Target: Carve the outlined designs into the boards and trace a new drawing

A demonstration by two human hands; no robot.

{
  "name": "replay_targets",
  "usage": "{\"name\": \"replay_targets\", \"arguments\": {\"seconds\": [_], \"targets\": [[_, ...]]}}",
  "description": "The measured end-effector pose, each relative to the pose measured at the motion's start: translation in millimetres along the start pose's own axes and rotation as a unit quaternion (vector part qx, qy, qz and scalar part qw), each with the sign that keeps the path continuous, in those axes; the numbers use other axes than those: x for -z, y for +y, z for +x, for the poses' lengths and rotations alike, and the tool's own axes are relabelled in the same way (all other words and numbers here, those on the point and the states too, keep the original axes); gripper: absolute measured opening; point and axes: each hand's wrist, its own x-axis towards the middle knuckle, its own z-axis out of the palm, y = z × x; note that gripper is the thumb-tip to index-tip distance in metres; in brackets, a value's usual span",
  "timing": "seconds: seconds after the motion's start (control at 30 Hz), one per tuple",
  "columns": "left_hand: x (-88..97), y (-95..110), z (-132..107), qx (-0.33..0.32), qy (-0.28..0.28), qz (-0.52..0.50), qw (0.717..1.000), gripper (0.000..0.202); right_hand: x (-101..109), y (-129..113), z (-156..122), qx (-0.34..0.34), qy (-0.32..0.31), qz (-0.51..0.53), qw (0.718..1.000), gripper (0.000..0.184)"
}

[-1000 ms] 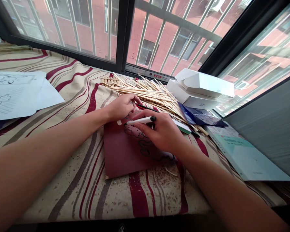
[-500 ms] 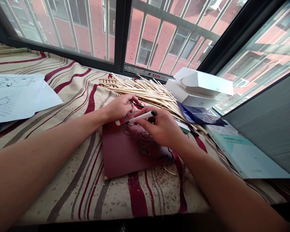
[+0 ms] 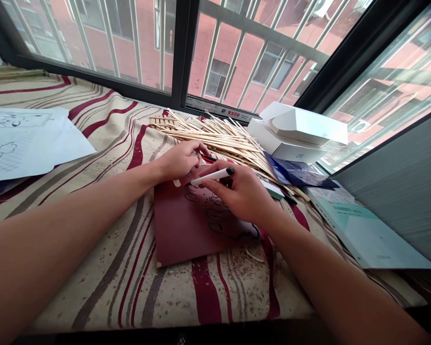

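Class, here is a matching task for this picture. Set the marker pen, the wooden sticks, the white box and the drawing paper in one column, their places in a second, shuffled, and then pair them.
1 marker pen
2 wooden sticks
3 white box
4 drawing paper

A far left on the striped cloth
B held in the right hand
C right of the sticks, at the back
D piled behind the dark red sheet

Pairs: 1-B, 2-D, 3-C, 4-A

Board centre frame, flat on desk. Stick pile behind it, upper centre. Boxes stacked upper right. Paper sheets far left. Booklet lower right. Left hand and right hand on board's far end, pen in the right.
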Motion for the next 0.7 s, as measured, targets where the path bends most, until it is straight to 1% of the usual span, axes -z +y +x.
{"name": "replay_targets", "arguments": {"seconds": [0.23, 0.37, 0.47, 0.53, 0.6, 0.7], "targets": [[0.4, -0.2, 0.7, -0.008, 0.003, 0.018, 1.0, 0.043, 6.3, -3.2, -1.8, -0.019, -0.018, -0.012, 1.0, 0.012], [0.7, -0.2, 0.5, -0.015, -0.004, 0.025, 1.0, 0.041, 7.6, -1.3, -3.1, -0.025, -0.009, -0.025, 0.999, 0.008], [0.5, -0.1, 0.1, -0.007, -0.006, 0.03, 1.0, 0.042, 4.3, 1.9, -3.9, -0.014, 0.006, 0.013, 1.0, 0.012], [0.0, 0.2, 0.0, 0.002, 0.001, 0.03, 1.0, 0.042, 1.7, 2.1, -4.2, 0.003, 0.002, 0.027, 1.0, 0.015], [-0.4, 1.0, -0.1, 0.011, 0.007, 0.03, 0.999, 0.043, 0.4, 0.3, -4.4, 0.014, -0.011, 0.023, 1.0, 0.016], [-0.4, 3.2, -0.5, 0.013, 0.001, 0.031, 0.999, 0.045, 1.3, -3.8, -4.1, 0.021, -0.024, 0.007, 0.999, 0.015]]}}
